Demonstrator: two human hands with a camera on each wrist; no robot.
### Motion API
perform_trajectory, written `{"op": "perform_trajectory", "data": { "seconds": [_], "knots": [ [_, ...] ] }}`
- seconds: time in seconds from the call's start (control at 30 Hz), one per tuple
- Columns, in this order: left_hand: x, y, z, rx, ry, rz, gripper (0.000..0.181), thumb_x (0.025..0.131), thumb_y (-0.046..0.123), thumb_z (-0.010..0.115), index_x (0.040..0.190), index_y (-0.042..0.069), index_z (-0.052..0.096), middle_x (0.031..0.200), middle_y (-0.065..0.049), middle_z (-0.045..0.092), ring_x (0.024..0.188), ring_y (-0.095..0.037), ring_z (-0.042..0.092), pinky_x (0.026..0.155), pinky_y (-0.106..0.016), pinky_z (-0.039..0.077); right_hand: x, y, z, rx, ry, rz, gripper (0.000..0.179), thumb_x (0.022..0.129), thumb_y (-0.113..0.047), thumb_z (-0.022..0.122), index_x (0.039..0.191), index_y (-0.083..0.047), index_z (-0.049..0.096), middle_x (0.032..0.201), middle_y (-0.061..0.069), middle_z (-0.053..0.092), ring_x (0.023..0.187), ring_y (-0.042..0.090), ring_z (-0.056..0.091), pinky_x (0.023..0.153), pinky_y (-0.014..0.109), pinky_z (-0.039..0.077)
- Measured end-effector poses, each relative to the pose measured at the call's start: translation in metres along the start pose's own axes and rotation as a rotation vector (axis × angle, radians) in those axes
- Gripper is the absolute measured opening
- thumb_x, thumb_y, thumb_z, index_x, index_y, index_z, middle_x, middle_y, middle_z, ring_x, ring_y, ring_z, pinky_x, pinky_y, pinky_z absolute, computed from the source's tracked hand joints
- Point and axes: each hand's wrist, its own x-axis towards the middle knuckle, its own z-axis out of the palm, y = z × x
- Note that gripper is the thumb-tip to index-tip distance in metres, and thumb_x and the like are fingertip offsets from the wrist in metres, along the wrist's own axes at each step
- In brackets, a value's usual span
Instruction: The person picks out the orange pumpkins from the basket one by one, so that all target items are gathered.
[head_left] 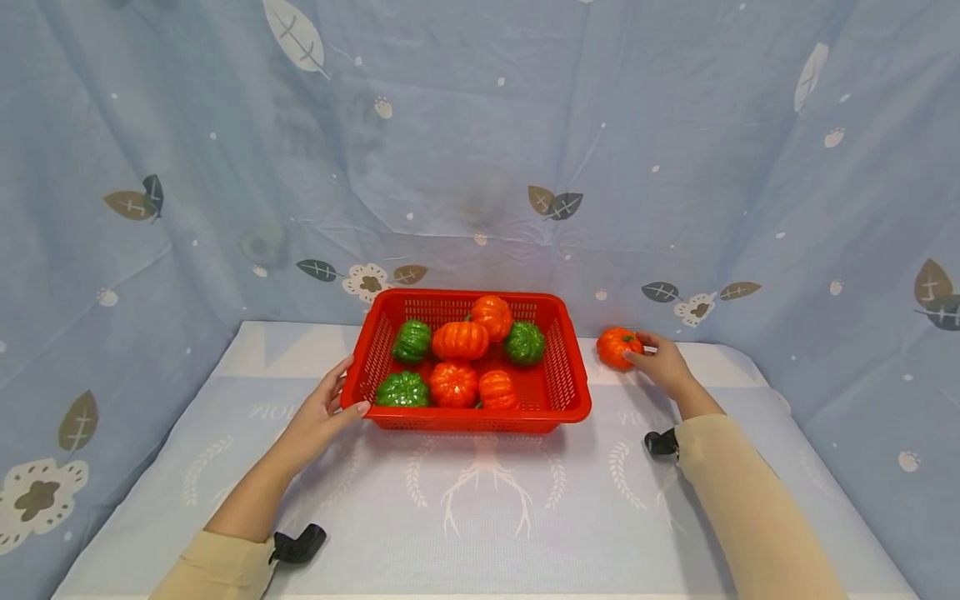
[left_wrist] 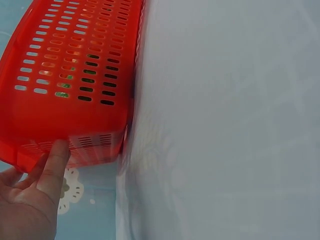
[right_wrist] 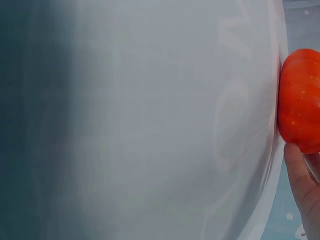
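Observation:
A red plastic basket with slotted walls stands on the table, filled with small toy pumpkins. Several are orange, such as the ribbed pumpkin in the middle; three are green, among them the green pumpkin at front left. My left hand holds the basket's left front corner, thumb at the front and fingers along the left side; in the left wrist view the thumb lies against its wall. To the basket's right, my right hand grips a loose orange pumpkin from its right side, thumb in front, fingers behind.
A pale patterned cloth covers the table. Blue printed fabric hangs close behind the basket and along both sides. Black wrist mounts sit at the sleeve cuffs.

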Motion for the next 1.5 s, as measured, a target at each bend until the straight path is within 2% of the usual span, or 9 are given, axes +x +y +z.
{"op": "perform_trajectory", "data": {
  "seconds": [0.33, 0.57, 0.9, 1.1, 1.23, 1.37, 1.5],
  "knots": [
    [0.001, 0.000, 0.001, 0.002, -0.002, 0.001, 0.084, 0.097, 0.016, 0.066, 0.161, 0.011, 0.013, 0.158, -0.023, 0.030, 0.140, -0.044, 0.039, 0.099, -0.035, 0.047, -0.002, 0.001, 0.000, 0.026, 0.012, -0.011, 0.070, 0.100, -0.019, 0.061, 0.154, 0.008, 0.026, 0.154, 0.033, 0.029, 0.137, 0.049, 0.036, 0.110, 0.054, 0.036],
    [0.001, -0.001, 0.001, 0.002, -0.003, 0.001, 0.084, 0.096, 0.017, 0.066, 0.161, 0.012, 0.014, 0.157, -0.023, 0.032, 0.139, -0.044, 0.040, 0.099, -0.041, 0.048, -0.012, -0.003, -0.002, -0.034, 0.035, -0.021, 0.071, 0.098, -0.019, 0.064, 0.154, 0.003, 0.028, 0.154, 0.033, 0.030, 0.139, 0.051, 0.031, 0.110, 0.059, 0.034],
    [0.000, 0.000, 0.000, 0.005, 0.000, -0.011, 0.084, 0.096, 0.016, 0.066, 0.161, 0.012, 0.013, 0.158, -0.023, 0.031, 0.139, -0.044, 0.039, 0.100, -0.044, 0.047, -0.035, -0.035, -0.009, -0.097, 0.109, -0.087, 0.056, 0.100, -0.022, 0.060, 0.147, 0.002, 0.043, 0.152, 0.031, 0.035, 0.138, 0.050, 0.034, 0.106, 0.062, 0.036],
    [0.000, 0.000, -0.001, 0.002, -0.003, -0.008, 0.084, 0.096, 0.016, 0.066, 0.161, 0.013, 0.013, 0.158, -0.023, 0.030, 0.139, -0.043, 0.039, 0.099, -0.038, 0.048, -0.055, -0.061, -0.001, -0.027, 0.165, -0.168, 0.046, 0.101, -0.018, 0.059, 0.140, 0.006, 0.051, 0.145, 0.029, 0.045, 0.135, 0.047, 0.040, 0.109, 0.056, 0.037],
    [0.001, 0.000, -0.001, 0.005, -0.002, -0.009, 0.084, 0.097, 0.017, 0.066, 0.161, 0.012, 0.012, 0.158, -0.023, 0.029, 0.140, -0.043, 0.039, 0.099, -0.036, 0.047, -0.066, -0.078, 0.007, 0.014, 0.171, -0.216, 0.043, 0.101, -0.016, 0.059, 0.137, 0.006, 0.053, 0.140, 0.027, 0.050, 0.133, 0.045, 0.043, 0.109, 0.054, 0.038],
    [0.001, 0.000, -0.001, 0.006, -0.002, -0.008, 0.084, 0.097, 0.016, 0.066, 0.161, 0.011, 0.012, 0.158, -0.023, 0.030, 0.140, -0.043, 0.039, 0.099, -0.037, 0.047, -0.074, -0.089, 0.014, 0.037, 0.168, -0.250, 0.040, 0.101, -0.015, 0.061, 0.135, 0.005, 0.056, 0.136, 0.025, 0.054, 0.130, 0.043, 0.047, 0.107, 0.054, 0.040],
    [0.001, 0.000, -0.001, 0.012, -0.001, -0.011, 0.084, 0.096, 0.017, 0.066, 0.161, 0.011, 0.013, 0.158, -0.023, 0.030, 0.140, -0.043, 0.039, 0.100, -0.042, 0.046, -0.081, -0.097, 0.022, 0.084, 0.146, -0.303, 0.037, 0.100, -0.014, 0.062, 0.132, 0.002, 0.058, 0.131, 0.023, 0.058, 0.123, 0.039, 0.055, 0.100, 0.044, 0.048]
  ]
}}
